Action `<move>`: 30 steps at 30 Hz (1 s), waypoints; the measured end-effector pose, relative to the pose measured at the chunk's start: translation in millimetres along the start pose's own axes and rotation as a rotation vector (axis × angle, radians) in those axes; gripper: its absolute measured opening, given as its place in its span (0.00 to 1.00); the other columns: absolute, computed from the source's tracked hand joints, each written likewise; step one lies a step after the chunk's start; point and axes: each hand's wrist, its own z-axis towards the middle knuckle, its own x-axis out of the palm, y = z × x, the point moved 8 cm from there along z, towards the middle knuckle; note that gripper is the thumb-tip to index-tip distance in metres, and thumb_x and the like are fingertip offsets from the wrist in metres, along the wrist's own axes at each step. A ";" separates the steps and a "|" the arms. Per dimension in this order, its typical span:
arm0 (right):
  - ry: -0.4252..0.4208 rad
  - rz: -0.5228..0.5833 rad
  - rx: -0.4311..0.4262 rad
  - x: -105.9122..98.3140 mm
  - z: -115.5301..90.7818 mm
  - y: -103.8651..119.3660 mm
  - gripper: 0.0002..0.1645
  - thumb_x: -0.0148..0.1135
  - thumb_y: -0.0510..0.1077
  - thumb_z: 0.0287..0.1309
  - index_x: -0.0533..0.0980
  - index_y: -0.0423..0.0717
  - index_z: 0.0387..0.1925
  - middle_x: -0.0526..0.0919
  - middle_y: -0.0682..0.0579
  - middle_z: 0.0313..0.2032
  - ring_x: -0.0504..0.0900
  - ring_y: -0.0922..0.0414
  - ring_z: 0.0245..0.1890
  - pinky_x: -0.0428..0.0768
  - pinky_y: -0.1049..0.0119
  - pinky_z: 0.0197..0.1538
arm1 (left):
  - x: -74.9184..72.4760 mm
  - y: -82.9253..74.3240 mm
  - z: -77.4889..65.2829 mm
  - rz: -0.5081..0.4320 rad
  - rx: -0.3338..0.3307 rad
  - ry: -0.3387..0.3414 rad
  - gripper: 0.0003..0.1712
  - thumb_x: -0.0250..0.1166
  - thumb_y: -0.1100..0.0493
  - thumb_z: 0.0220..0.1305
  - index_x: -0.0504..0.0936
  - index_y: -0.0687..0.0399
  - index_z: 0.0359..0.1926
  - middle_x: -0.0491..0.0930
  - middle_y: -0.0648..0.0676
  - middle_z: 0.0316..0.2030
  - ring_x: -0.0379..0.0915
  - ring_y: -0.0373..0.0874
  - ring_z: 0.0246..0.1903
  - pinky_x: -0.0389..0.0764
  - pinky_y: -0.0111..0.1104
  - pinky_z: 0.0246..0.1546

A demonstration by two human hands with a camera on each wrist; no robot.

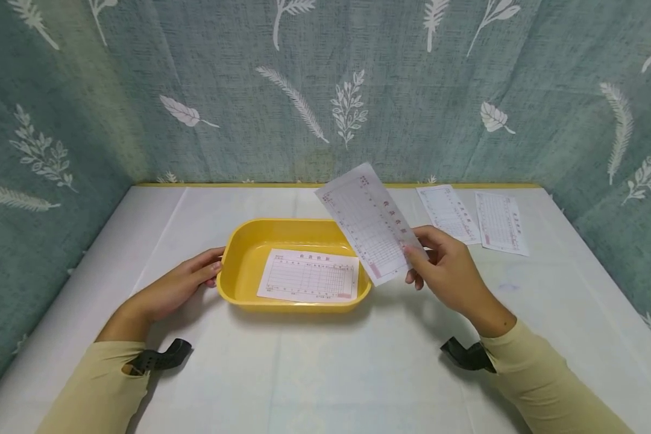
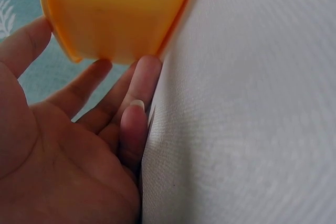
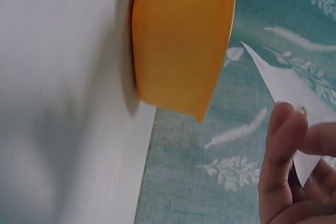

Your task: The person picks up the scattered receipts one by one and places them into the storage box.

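A yellow plastic basin (image 1: 293,307) stands on the white table, with one printed receipt slip (image 1: 309,275) lying flat inside it. My left hand (image 1: 181,283) is at the basin's left end, its fingertips touching the outer wall (image 2: 115,19). Between thumb and fingers, my right hand (image 1: 445,265) pinches a second receipt slip (image 1: 371,226) by its lower right edge. That held slip is tilted and raised, overlapping the basin's right end in the head view. In the right wrist view the held paper (image 3: 283,80) appears nearly edge-on, above the level of the basin's rim.
Two more receipt slips, one nearer (image 1: 449,214) and one farther right (image 1: 501,223), lie side by side at the table's back right. A green leaf-patterned cloth (image 1: 304,90) hangs behind and at both sides. Black straps (image 1: 163,355) sit at both wrists.
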 end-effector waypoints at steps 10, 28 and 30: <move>0.003 -0.004 0.013 4.6 1.5 1.7 0.12 0.64 0.35 0.64 0.79 0.36 0.48 0.85 0.41 0.35 0.82 0.57 0.20 0.83 0.64 0.27 | -3.1 -0.8 -1.8 0.005 -0.002 -0.014 0.32 0.45 0.41 0.78 0.60 0.49 0.76 0.72 0.55 0.51 0.68 0.40 0.47 0.65 0.27 0.51; 0.030 -0.119 0.064 21.0 10.7 4.0 0.07 0.63 0.40 0.66 0.81 0.47 0.44 0.83 0.49 0.30 0.79 0.46 0.19 0.66 0.67 0.19 | 1.6 3.8 0.7 -0.018 -0.028 0.001 0.34 0.46 0.39 0.77 0.58 0.48 0.76 0.72 0.57 0.54 0.67 0.44 0.49 0.62 0.44 0.58; 0.036 -0.128 0.060 23.5 15.7 6.3 0.06 0.62 0.41 0.67 0.80 0.48 0.44 0.83 0.49 0.30 0.79 0.45 0.19 0.66 0.67 0.20 | 2.5 3.9 1.3 -0.016 -0.032 0.004 0.35 0.46 0.39 0.77 0.58 0.49 0.76 0.71 0.58 0.59 0.67 0.47 0.52 0.64 0.45 0.58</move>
